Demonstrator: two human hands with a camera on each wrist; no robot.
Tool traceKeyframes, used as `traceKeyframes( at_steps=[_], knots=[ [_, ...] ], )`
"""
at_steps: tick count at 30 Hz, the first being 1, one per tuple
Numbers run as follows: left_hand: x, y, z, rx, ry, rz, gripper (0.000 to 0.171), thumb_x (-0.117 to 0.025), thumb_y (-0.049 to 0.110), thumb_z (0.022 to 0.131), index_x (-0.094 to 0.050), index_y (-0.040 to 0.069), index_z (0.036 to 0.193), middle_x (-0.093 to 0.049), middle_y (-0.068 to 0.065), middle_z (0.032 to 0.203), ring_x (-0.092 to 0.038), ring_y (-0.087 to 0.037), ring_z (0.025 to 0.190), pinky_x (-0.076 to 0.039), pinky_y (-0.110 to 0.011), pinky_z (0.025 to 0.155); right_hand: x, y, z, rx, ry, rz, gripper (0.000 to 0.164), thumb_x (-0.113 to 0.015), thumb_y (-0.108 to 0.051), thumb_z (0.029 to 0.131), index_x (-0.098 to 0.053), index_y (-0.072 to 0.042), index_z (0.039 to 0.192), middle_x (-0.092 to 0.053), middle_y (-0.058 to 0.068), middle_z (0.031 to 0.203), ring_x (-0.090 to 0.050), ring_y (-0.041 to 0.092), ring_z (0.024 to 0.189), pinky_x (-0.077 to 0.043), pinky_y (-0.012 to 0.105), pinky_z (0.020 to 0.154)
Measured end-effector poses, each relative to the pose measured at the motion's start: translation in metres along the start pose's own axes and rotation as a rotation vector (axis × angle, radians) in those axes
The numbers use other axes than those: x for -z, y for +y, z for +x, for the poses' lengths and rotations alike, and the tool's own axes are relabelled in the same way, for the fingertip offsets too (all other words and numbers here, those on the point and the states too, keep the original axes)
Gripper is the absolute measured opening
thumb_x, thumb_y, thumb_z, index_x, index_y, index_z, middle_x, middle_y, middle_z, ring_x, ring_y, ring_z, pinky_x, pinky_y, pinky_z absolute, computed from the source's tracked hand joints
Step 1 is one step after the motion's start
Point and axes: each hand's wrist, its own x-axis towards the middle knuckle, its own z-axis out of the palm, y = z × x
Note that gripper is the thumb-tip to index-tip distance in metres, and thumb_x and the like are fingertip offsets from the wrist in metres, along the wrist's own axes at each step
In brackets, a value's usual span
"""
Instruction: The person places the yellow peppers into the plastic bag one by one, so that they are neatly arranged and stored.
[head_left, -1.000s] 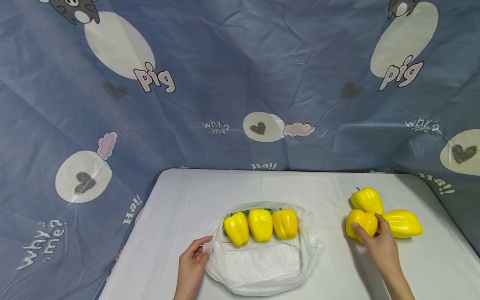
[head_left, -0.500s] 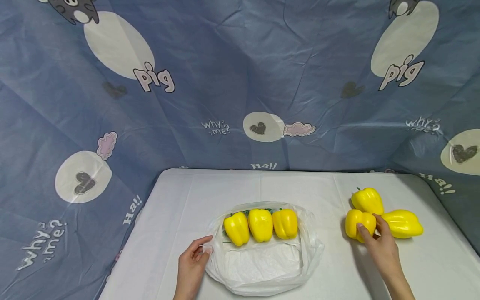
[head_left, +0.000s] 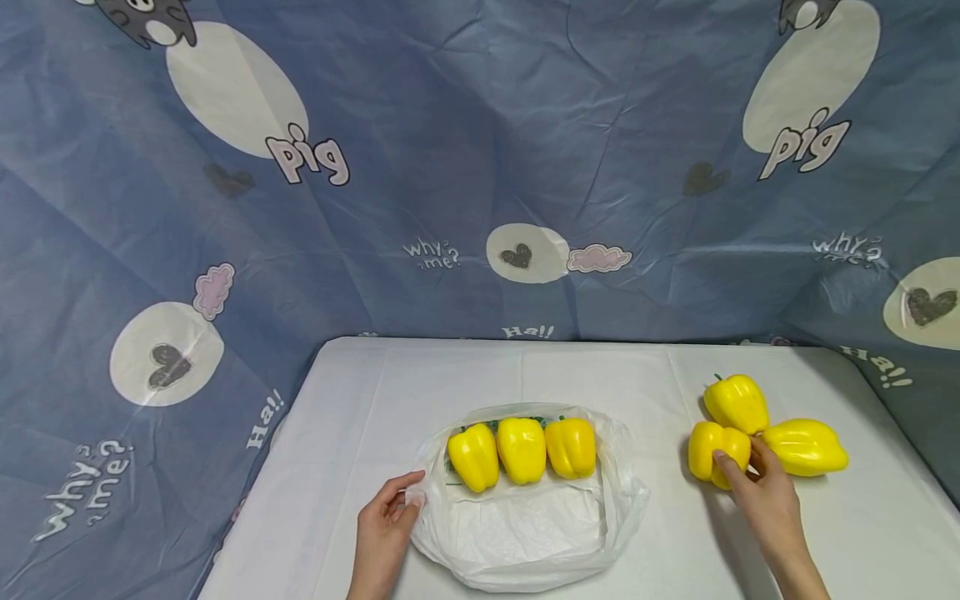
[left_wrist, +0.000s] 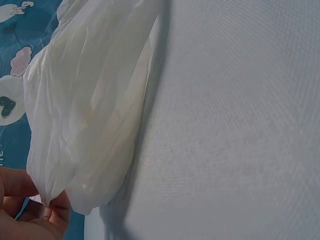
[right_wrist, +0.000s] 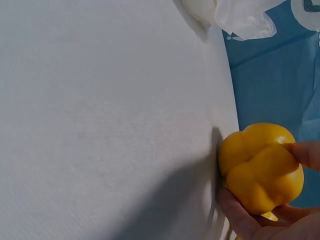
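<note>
Through the head view I had a glossy yellow bell pepper on the right side of the counter area, in my right grip, a bare hand with thumb and fingers curled round it; I could not tell whether the pepper touched what lay beneath it. Well to the left was a thin, translucent white plastic bag, its wide mouth facing up, and my left grip, another bare hand, pinched the bag's left edge between thumb and fingers. Inside the bag, along its far side, sat a row of three yellow bell peppers. Just behind the held pepper was a loose yellow bell pepper with a green stem, and just to the right lay an elongated yellow bell pepper on its side. The counter draped in white cloth carried the bag and the loose peppers, backed by a blue printed fabric.
</note>
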Motion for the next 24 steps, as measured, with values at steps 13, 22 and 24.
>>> traceKeyframes(
  at_steps=[13,22,24],
  knots=[
    [0.000,0.001,0.001,0.011,-0.011,0.006,0.034,-0.064,-0.011,0.084,-0.073,0.008,0.111,-0.063,-0.009,0.097,-0.044,-0.013,0.076,-0.040,-0.018,0.062,-0.007,-0.003,-0.014,-0.040,0.046,0.048,0.084,-0.057,-0.048,0.095,-0.023,0.001,0.153,-0.033,0.031,0.149,-0.043,0.042,0.122,-0.043,0.010,0.060],
    [0.000,0.002,0.001,-0.002,-0.013,-0.005,0.034,-0.064,-0.011,0.084,-0.073,0.007,0.111,-0.061,-0.009,0.092,-0.043,-0.012,0.073,-0.039,-0.018,0.060,-0.012,-0.008,-0.020,-0.042,0.107,0.062,0.081,-0.060,-0.050,0.093,-0.029,-0.003,0.153,-0.039,0.026,0.145,-0.044,0.033,0.113,-0.040,0.008,0.060],
    [0.000,0.002,0.001,-0.002,-0.014,-0.003,0.034,-0.064,-0.011,0.084,-0.073,0.007,0.111,-0.061,-0.009,0.092,-0.043,-0.012,0.073,-0.039,-0.018,0.061,-0.013,-0.009,-0.021,-0.035,0.119,0.069,0.079,-0.061,-0.049,0.093,-0.031,-0.004,0.152,-0.040,0.025,0.145,-0.044,0.030,0.110,-0.040,0.008,0.060]
  ],
)
